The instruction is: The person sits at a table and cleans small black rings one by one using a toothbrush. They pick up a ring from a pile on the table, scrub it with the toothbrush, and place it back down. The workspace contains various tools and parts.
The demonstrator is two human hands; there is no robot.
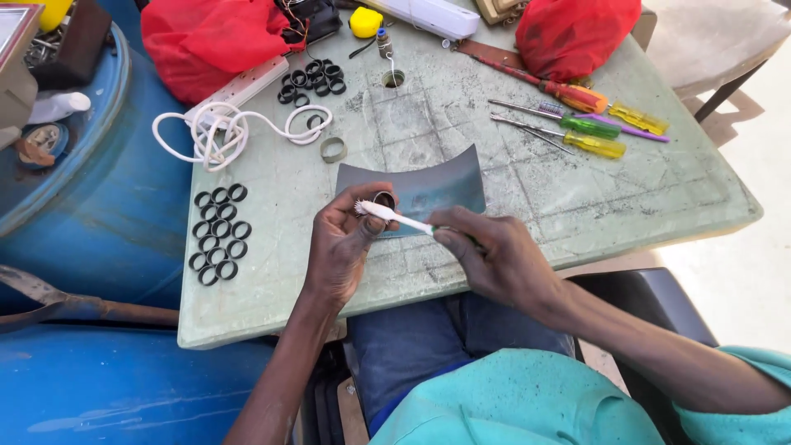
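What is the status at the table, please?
Left hand pinches small metal ring. Right hand holds white toothbrush, bristles at ring. Nothing in the way.

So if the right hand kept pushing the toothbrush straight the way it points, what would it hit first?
The right hand points its toothbrush left, at the small ring pinched in the left hand. The bristles look to be already at that ring, though depth is hard to judge.
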